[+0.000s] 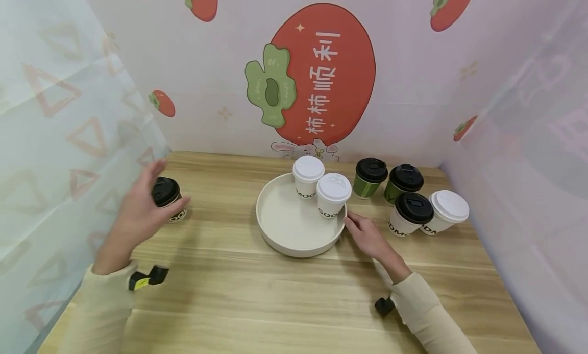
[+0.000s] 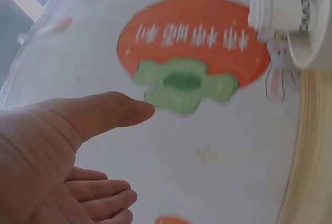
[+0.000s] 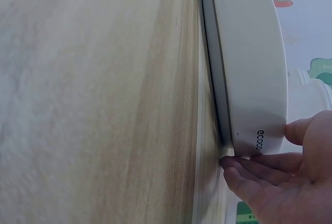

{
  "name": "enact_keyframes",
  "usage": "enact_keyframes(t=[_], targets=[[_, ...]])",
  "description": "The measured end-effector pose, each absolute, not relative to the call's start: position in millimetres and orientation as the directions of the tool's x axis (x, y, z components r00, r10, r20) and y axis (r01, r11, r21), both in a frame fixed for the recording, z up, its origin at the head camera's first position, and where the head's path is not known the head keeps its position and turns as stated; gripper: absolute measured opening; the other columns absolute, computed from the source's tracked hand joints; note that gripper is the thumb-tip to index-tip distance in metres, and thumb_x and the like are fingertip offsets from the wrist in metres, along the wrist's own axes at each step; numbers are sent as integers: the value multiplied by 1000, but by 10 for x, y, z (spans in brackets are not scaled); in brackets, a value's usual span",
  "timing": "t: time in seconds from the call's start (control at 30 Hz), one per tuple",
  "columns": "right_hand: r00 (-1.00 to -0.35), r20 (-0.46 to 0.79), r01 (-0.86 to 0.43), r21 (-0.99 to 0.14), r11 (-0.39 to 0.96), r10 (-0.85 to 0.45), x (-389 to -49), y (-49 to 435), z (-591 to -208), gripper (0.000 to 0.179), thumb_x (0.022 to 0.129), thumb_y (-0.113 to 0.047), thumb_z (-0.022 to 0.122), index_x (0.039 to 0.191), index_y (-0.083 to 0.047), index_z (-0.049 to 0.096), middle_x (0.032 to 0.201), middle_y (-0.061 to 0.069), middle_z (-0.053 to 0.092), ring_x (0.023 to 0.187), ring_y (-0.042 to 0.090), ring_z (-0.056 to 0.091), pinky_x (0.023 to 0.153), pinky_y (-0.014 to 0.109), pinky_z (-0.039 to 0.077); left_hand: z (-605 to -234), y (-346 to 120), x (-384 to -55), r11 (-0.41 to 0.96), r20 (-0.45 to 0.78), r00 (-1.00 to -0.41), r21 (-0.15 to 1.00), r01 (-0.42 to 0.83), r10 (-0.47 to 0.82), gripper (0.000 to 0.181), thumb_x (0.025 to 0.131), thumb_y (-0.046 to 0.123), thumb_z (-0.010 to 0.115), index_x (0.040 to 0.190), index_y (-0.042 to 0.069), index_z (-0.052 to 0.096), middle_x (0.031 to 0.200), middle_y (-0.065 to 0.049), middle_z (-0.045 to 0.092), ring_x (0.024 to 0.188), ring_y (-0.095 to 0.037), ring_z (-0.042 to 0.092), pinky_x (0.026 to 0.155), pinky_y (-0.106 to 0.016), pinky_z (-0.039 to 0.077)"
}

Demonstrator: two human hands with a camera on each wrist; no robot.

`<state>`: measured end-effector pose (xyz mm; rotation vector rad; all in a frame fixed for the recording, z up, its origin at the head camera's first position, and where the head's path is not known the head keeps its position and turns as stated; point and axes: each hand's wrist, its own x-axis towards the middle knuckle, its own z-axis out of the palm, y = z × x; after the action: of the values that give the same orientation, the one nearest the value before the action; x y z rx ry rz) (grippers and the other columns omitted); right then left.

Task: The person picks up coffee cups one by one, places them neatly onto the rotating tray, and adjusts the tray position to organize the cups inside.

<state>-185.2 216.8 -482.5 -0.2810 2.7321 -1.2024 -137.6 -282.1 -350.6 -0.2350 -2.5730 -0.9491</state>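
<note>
A round cream tray (image 1: 296,249) stands on the wooden table with two white-lidded paper cups, a rear cup (image 1: 309,178) and a front cup (image 1: 332,195), at its back right. My right hand (image 1: 367,236) pinches the tray's right edge; in the right wrist view the thumb lies at the rim and the fingers (image 3: 270,169) against the outer wall low down. At the left, my left hand (image 1: 140,211) is raised with thumb and fingers spread. It partly covers a black-lidded cup (image 1: 166,191) in the head view. Nothing lies in the left palm (image 2: 46,167).
Right of the tray stand two green cups with black lids, one left (image 1: 367,183) and one right (image 1: 401,185). In front of them are a black-lidded white cup (image 1: 410,216) and a white-lidded cup (image 1: 445,213). A printed backdrop (image 1: 206,88) encloses the table (image 1: 275,303).
</note>
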Motion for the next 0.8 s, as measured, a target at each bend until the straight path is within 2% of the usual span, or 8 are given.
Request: enact_keyframes(t=[0.1, 0.23, 0.37, 0.53, 0.63, 0.7, 0.8], targets=[[-973, -53, -113, -741, 662, -225, -1849, 2166, -4824, 53, 115, -32, 43, 157, 0, 46, 159, 21, 51, 150, 39, 46, 122, 59, 42, -3586, -3111, -1294, 749, 322, -945, 640, 171, -59, 107, 89, 20, 86, 168, 5, 15, 171, -26, 30, 156, -50, 30, 125, -64, 27], [-974, -56, -105, -744, 660, -218, -1844, 2167, -4823, 53, 115, -32, 43, 158, 0, 46, 160, 21, 50, 151, 39, 45, 122, 59, 42, -3800, -3433, -1280, 711, 196, -972, 702, 47, -129, 117, 92, 27, 83, 169, 3, -1, 176, -23, 10, 161, -50, 13, 126, -67, 19], [-975, -59, -101, -740, 665, -214, -1843, 2168, -4828, 53, 115, -31, 43, 157, 1, 46, 160, 22, 50, 150, 39, 45, 121, 59, 42, -4113, -3660, -1351, 668, 79, -986, 744, -40, -147, 120, 94, 32, 81, 167, -1, -8, 175, -29, 2, 159, -56, 7, 125, -70, 16], [-975, -43, -115, -741, 662, -217, -1857, 2159, -4829, 53, 115, -31, 43, 157, 1, 46, 159, 22, 51, 149, 40, 47, 121, 59, 43, -4483, -3809, -1495, 572, -11, -984, 813, -111, -175, 123, 95, 36, 81, 166, -1, -12, 175, -29, -2, 161, -52, 2, 131, -64, 10], [-974, -40, -122, -741, 660, -225, -1861, 2155, -4827, 52, 115, -31, 44, 157, 0, 47, 158, 22, 52, 149, 40, 47, 120, 59, 43, -4634, -3824, -1562, 520, -13, -982, 847, -111, -188, 121, 95, 35, 81, 167, 1, -9, 175, -29, 2, 162, -49, 6, 135, -51, 10], [-973, -47, -120, -740, 662, -228, -1860, 2157, -4827, 53, 115, -31, 44, 157, 1, 46, 158, 22, 51, 149, 40, 47, 120, 59, 43, -4703, -3810, -1589, 501, 9, -981, 861, -91, -194, 116, 95, 32, 81, 168, 2, -4, 174, -30, 9, 161, -48, 13, 135, -34, 14], [-971, -59, -114, -736, 667, -232, -1860, 2166, -4829, 53, 115, -31, 43, 157, 1, 45, 159, 23, 50, 150, 40, 46, 121, 59, 43, -4769, -3774, -1616, 493, 51, -978, 868, -57, -203, 108, 96, 30, 80, 168, 1, 6, 172, -31, 18, 160, -48, 21, 126, -10, 21]])
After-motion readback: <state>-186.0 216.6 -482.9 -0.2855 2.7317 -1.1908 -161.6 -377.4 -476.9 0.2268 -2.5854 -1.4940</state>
